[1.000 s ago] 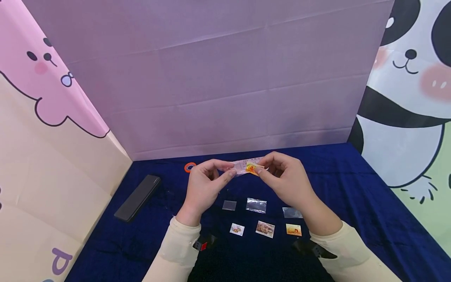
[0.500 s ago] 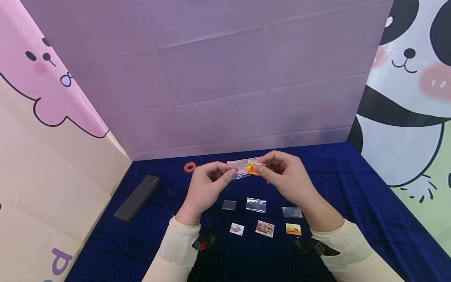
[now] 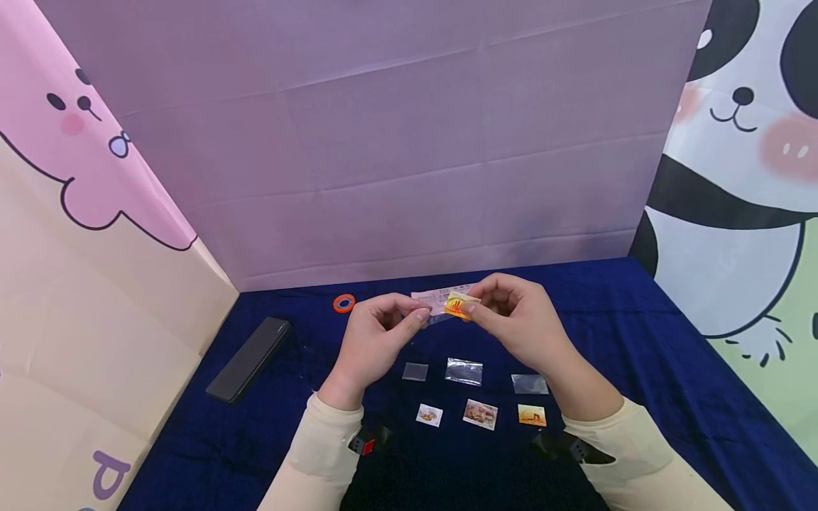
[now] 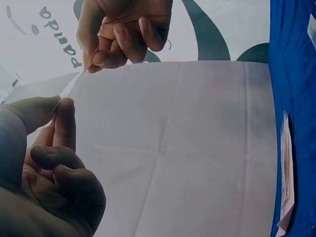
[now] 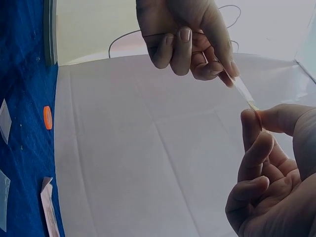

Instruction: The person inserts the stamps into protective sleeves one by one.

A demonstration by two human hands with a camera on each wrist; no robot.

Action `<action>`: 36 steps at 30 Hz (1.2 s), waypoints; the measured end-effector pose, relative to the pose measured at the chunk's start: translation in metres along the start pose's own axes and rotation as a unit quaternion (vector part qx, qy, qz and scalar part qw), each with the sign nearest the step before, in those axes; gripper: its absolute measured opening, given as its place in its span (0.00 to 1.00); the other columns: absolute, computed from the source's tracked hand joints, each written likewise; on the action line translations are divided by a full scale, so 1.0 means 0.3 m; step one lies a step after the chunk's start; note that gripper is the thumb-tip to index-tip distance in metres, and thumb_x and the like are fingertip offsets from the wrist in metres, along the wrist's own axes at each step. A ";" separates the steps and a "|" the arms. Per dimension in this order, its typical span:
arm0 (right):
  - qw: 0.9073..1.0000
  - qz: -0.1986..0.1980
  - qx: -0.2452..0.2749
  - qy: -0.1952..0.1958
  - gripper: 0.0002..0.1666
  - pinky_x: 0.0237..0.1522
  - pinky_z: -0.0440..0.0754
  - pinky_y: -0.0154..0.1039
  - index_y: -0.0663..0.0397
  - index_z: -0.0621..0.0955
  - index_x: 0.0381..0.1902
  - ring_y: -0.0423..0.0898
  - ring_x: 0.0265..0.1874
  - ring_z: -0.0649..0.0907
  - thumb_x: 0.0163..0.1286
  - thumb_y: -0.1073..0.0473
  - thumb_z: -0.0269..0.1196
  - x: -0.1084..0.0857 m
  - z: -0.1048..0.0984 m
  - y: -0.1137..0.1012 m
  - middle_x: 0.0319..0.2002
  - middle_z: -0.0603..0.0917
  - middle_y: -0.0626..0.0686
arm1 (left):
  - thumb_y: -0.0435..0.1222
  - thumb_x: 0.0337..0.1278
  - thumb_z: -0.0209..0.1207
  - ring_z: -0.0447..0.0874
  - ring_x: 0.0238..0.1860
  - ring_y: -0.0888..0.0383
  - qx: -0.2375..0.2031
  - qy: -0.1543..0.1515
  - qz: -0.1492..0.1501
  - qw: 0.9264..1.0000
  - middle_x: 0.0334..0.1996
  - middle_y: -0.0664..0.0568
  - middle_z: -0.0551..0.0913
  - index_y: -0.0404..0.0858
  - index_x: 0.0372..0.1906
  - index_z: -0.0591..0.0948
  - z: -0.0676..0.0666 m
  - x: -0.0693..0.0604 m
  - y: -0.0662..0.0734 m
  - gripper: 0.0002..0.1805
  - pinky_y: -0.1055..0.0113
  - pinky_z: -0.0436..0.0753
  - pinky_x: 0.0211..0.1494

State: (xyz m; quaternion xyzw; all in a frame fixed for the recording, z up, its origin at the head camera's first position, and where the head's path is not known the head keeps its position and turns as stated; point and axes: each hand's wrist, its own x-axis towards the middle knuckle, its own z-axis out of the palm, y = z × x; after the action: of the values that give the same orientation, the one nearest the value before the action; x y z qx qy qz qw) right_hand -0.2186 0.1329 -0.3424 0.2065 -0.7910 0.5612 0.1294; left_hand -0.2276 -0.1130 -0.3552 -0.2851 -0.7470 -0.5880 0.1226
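Between finger and thumb, my left hand (image 3: 377,333) pinches the edge of a small clear plastic sleeve (image 3: 438,319), hard to make out in the head view. My right hand (image 3: 520,319) pinches a small yellow and orange picture card (image 3: 456,305) at its right edge. Card and sleeve meet or overlap between the hands, raised above the table. Both wrist views show the sleeve edge-on as a thin pale strip (image 4: 73,84). Whether the card is inside the sleeve or in front of it I cannot tell.
A pink printed paper (image 3: 434,294) lies behind the hands. Nearer are three clear sleeves (image 3: 464,372) and three small picture cards (image 3: 481,415) in rows. An orange tape roll (image 3: 344,304) and a dark phone-like slab (image 3: 249,360) are at left on the blue cloth (image 3: 639,341).
The left hand has shifted slightly right, and the clear sleeve has tilted, baring more of the pink paper behind. In the last half second the hands stay nearly still.
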 end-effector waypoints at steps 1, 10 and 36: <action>1.000 0.002 0.000 0.000 0.05 0.30 0.78 0.35 0.55 0.86 0.43 0.50 0.27 0.80 0.73 0.60 0.70 0.000 0.000 -0.001 0.34 0.90 0.51 | 0.33 0.68 0.68 0.71 0.22 0.58 0.001 -0.001 0.000 1.000 0.33 0.52 0.89 0.38 0.43 0.90 0.000 0.000 0.000 0.04 0.70 0.69 0.24; 1.000 0.005 -0.011 -0.004 0.06 0.30 0.79 0.35 0.54 0.87 0.44 0.50 0.28 0.80 0.73 0.59 0.71 -0.001 0.001 -0.008 0.35 0.89 0.52 | 0.33 0.68 0.68 0.70 0.22 0.57 0.005 -0.001 -0.004 1.000 0.33 0.52 0.88 0.38 0.43 0.90 0.000 0.002 0.000 0.04 0.69 0.69 0.24; 0.999 -0.010 -0.031 0.000 0.07 0.26 0.76 0.35 0.53 0.87 0.43 0.48 0.24 0.78 0.68 0.60 0.74 -0.001 -0.004 -0.006 0.30 0.86 0.51 | 0.34 0.70 0.67 0.73 0.19 0.54 0.003 0.030 -0.002 1.000 0.29 0.50 0.85 0.39 0.46 0.90 0.002 0.001 -0.007 0.06 0.67 0.75 0.23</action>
State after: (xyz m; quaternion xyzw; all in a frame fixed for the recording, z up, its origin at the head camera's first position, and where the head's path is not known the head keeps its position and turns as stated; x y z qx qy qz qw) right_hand -0.2174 0.1337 -0.3405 0.2102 -0.8063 0.5347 0.1409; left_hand -0.2290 -0.1127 -0.3568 -0.2653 -0.7455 -0.5940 0.1449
